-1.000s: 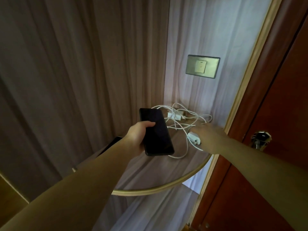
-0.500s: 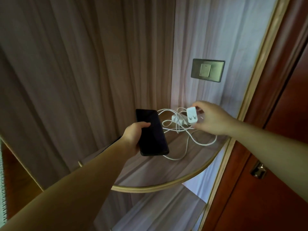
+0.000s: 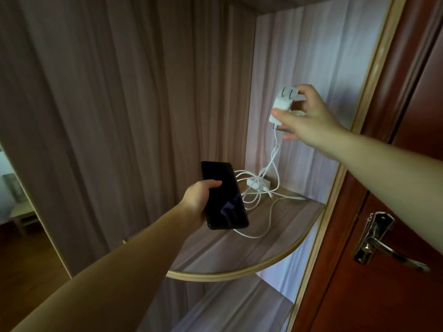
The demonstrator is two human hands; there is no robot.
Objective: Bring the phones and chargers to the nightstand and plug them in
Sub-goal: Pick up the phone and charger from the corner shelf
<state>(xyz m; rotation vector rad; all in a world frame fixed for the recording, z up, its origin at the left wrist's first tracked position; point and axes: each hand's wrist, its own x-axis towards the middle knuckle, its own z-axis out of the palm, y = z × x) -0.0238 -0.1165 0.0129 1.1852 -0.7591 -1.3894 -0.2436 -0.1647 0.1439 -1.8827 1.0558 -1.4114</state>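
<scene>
Curled round the left edge of a black phone (image 3: 224,202), the left hand (image 3: 195,201) holds it screen up, thumb lying across the dark glass, above the front left part of the curved wooden shelf (image 3: 239,271). Beneath that shelf a lower shelf (image 3: 230,307) of the same wood grain shows. On the curved shelf's surface, toward its back, loose loops of white cable (image 3: 268,212) lie tangled, and among them a second charger (image 3: 257,182), white, rests near the back corner. From this tangle one strand of cable rises off the shelf to the right hand (image 3: 311,121), which is lifted well above the shelf's back edge. Its thumb and fingers pinch a white charger (image 3: 282,104) by the sides, with the metal prongs pointing up and away toward the panel behind the shelf. To the right of the shelf stands a red-brown door (image 3: 395,295) with a metal door handle (image 3: 378,243).
</scene>
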